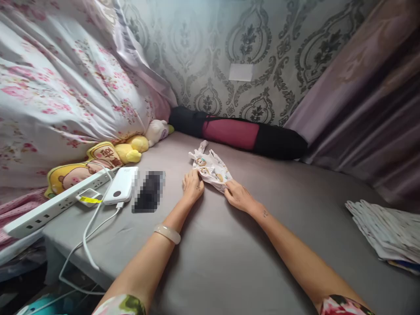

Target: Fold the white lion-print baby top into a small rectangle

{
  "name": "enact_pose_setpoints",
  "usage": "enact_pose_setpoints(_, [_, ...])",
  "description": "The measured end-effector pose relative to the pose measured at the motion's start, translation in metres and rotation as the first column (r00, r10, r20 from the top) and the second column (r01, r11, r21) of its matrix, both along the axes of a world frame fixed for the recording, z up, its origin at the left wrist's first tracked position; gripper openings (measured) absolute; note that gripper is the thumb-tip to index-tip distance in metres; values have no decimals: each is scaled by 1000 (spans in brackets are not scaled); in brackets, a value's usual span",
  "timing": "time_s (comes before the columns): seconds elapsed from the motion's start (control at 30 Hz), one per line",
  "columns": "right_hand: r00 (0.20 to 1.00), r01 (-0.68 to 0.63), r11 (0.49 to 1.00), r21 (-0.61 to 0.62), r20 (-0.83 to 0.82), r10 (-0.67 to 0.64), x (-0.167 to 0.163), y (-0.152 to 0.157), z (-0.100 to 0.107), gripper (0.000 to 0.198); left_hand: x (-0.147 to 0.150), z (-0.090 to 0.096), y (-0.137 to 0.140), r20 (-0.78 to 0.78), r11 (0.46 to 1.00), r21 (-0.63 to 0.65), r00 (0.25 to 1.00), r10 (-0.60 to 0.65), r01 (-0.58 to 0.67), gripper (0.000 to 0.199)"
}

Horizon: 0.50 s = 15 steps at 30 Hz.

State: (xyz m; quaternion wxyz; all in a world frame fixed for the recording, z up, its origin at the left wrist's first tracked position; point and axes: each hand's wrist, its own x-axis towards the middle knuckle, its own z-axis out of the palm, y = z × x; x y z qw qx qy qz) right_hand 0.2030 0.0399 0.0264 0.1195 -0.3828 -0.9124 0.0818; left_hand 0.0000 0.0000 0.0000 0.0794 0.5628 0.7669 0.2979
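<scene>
A small, pale garment (214,168) with printed animal figures lies crumpled on the grey-covered surface in front of me, looking like a baby's garment. My left hand (193,185) is closed on its near left edge, thumb against the cloth. My right hand (239,195) pinches the near right corner. The near edge is drawn between the two hands, while the far end trails away in a narrow strip. Fingertips of both hands are partly hidden by the cloth and by the hands themselves.
On the left are a white power strip (62,197), a white power bank (121,186) with cables, a blurred dark object (148,192) and plush toys (131,148). A black and red long bag (231,133) lies along the wall. Folded cloths (387,227) are stacked at right.
</scene>
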Motion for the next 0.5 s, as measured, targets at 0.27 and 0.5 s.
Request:
enact_pose_setpoints(0.27, [987,117,988,-102,-94,-127,56,-27,2,18,47,-1,25,-26,966,159,979,-204,206,35])
enact_pose_setpoints(0.5, [955,218,901,-376,-110,-277,112,-47,17,17,81,-1,42,2,895,289,934,-357,341,36])
